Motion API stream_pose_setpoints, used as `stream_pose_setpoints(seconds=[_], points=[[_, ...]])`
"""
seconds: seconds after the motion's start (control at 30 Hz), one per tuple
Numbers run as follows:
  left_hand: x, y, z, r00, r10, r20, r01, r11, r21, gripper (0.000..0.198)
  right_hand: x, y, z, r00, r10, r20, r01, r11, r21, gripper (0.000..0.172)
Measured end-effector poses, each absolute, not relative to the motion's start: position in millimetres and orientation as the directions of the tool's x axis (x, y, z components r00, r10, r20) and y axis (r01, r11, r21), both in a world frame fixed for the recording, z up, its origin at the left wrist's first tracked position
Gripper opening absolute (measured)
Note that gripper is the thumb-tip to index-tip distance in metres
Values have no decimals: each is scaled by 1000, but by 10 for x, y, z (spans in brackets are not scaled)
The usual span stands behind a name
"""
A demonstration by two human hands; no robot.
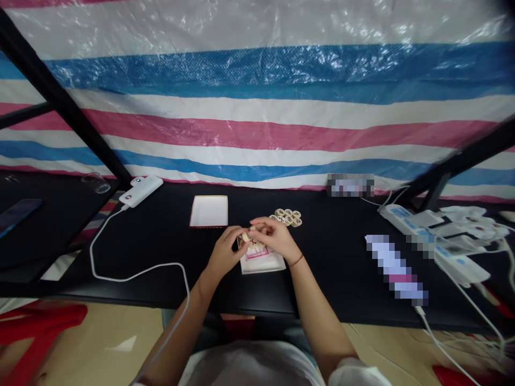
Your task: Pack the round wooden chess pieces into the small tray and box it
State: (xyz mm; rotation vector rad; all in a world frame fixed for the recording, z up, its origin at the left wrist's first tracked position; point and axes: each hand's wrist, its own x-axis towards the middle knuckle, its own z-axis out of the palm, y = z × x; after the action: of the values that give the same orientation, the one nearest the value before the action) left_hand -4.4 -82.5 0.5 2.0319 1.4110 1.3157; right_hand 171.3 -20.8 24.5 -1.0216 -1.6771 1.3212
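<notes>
Over the white box (263, 266) on the black surface (330, 273), the left hand (225, 251) pinches a xiangqi piece (245, 236), the right hand (280, 240) curls beside it — its hold unclear — and a light, level edge grip suits best.

Striped sheeting (257, 128) behind a black table (330, 284); beige floor (137, 321).

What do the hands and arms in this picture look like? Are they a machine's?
No, they are a person's: the left hand and right hand are bare, without gloves. A thin reddish band circles the right wrist, and a pale sleeve shows on the right arm.
</notes>
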Motion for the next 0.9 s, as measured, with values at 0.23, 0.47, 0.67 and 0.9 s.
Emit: stream_pose_setpoints(seconds=[0.23,0.47,0.67,0.9], points=[[-66,-1060,22,178,868,463,588,-471,658,10,1868,-158,213,-249,958,142,145,182,-973,34],[-33,-1053,65,260,878,402,731,-451,512,4,1808,-257,189,-283,948,145,141,191,-971,35],[-47,-1090,36,255,888,383,764,-428,483,13,1835,-606,283,-318,926,204,209,278,-938,21],[-91,-1043,-30,106,890,444,679,-391,621,21,1654,-996,193,-379,891,252,514,429,-743,17]])
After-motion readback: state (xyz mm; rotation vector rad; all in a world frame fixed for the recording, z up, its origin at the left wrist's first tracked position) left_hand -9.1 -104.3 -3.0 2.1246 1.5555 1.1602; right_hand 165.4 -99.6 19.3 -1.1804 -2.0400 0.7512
